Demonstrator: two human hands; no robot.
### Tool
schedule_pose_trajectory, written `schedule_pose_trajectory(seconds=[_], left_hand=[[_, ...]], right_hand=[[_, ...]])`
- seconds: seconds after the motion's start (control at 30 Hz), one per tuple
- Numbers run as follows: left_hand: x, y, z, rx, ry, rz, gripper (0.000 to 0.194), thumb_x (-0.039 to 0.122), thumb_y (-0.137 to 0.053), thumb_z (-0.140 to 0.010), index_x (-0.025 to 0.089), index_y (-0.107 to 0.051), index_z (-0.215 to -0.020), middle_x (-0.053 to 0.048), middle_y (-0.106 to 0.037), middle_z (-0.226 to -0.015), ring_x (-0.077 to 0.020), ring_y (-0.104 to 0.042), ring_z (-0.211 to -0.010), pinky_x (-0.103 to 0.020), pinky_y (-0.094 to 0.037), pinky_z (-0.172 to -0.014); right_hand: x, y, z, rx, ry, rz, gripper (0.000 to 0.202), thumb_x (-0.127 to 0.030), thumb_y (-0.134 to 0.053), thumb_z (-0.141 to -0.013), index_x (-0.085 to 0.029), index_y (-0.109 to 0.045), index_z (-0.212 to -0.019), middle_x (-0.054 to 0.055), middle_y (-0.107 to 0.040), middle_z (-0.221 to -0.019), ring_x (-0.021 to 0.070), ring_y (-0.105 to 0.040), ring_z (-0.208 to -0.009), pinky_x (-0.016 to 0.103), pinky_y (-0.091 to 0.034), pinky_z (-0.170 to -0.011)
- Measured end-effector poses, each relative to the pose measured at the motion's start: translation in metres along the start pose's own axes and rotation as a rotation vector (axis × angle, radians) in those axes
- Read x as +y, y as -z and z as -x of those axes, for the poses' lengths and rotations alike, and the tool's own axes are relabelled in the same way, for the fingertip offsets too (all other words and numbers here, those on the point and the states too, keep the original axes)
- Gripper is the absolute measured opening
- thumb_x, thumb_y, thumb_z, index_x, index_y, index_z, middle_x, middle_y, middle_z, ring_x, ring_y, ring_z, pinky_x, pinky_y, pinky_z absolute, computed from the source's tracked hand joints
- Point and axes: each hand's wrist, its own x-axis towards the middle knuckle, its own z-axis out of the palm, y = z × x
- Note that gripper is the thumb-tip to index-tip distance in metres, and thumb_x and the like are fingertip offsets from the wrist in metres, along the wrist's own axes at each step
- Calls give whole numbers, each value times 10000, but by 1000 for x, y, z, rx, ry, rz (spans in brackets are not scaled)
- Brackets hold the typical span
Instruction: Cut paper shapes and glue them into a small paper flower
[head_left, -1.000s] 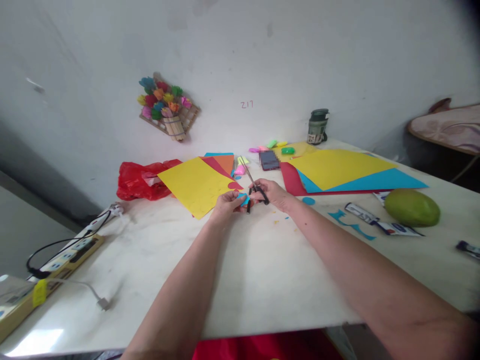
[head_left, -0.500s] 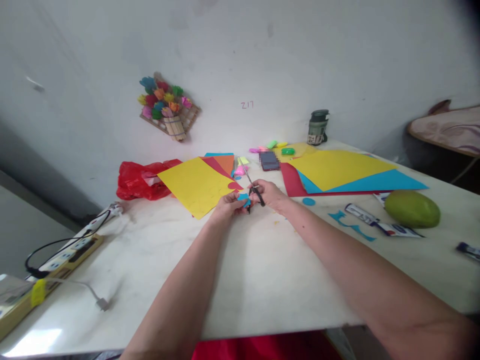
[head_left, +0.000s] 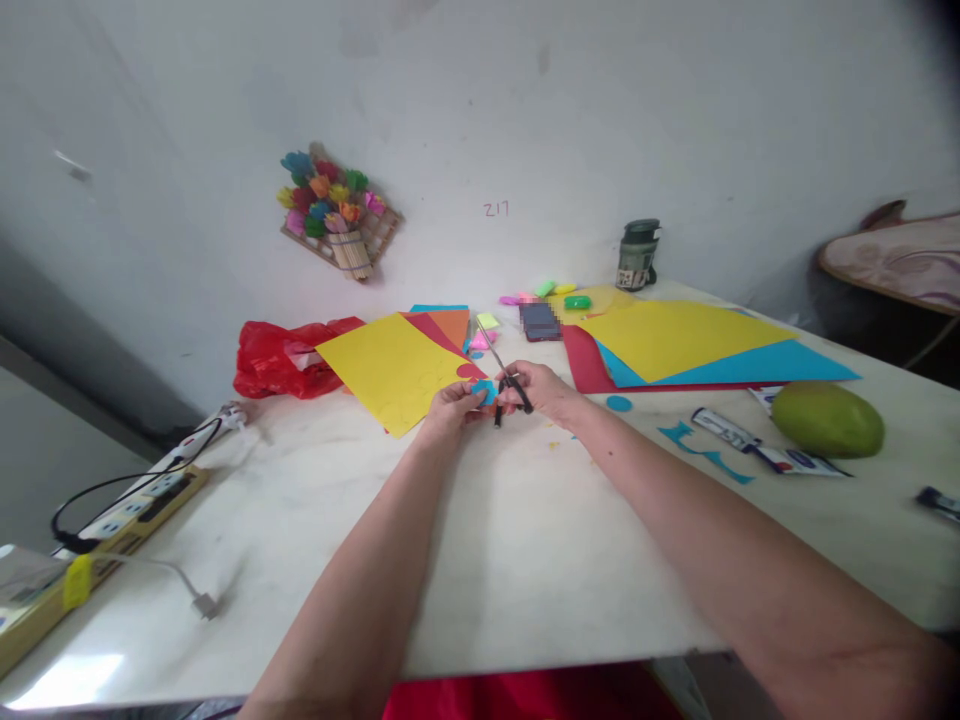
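Near the middle of the table, my left hand (head_left: 451, 408) pinches a small piece of blue paper (head_left: 484, 391). My right hand (head_left: 541, 390) is closed round a pair of scissors (head_left: 517, 392) with black handles, and its fingertips meet the blue paper's right side. The blades point up and away, towards the back of the table. Just left of my hands lies a yellow sheet (head_left: 386, 375), with a red rounded paper piece (head_left: 471, 371) at its right corner. A blue paper disc (head_left: 619, 403) rests on the table to the right.
At the right are blue paper scraps (head_left: 705, 452), glue tubes (head_left: 724, 430) and a green fruit (head_left: 827, 420). Coloured sheets (head_left: 690, 340), a phone (head_left: 540, 321) and a bottle (head_left: 637, 255) stand or lie farther back. A red plastic bag (head_left: 277, 360) and a power strip (head_left: 142, 525) are at the left.
The blue paper has turned slightly between my fingers and now lies flatter, a little to the left and higher. The scissors stay in my right hand, almost unmoved.
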Motion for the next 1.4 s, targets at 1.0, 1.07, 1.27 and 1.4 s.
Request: schedule_pose_trajectory(seconds=[1.0,1.07,1.27,1.4], left_hand=[[-5,0,-3,-49,3,-84,216,276,-714,-582,132,-581,-673,-31,-626,-642,-115,-566,-540,-247,-447,-559],[-4,-1,-1,-25,-4,-77,223,292,-711,-589,140,-582,-686,-34,-637,-656,-123,-576,-552,-256,-459,-570],[-2,0,0,-78,30,-95,258,333,-695,-616,119,-618,-738,-75,-661,-709,-142,-602,-557,-285,-493,-590],[-2,-1,-1,-41,28,-108,261,332,-709,-599,115,-613,-707,-70,-661,-673,-135,-609,-557,-262,-493,-591]], right_hand=[[-6,0,-1,97,25,24,354,-76,-578,-539,-148,-523,-881,-62,-541,-527,74,-484,-476,201,-397,-495],[-6,-3,-1,118,24,17,351,-69,-573,-537,-150,-523,-875,-62,-536,-512,76,-483,-467,199,-393,-482],[-1,-8,-4,148,27,22,350,-59,-562,-545,-152,-524,-881,-63,-539,-512,78,-487,-444,197,-393,-453],[-1,-6,-4,144,33,22,335,-64,-577,-566,-154,-516,-883,-63,-533,-519,76,-493,-439,196,-398,-453]])
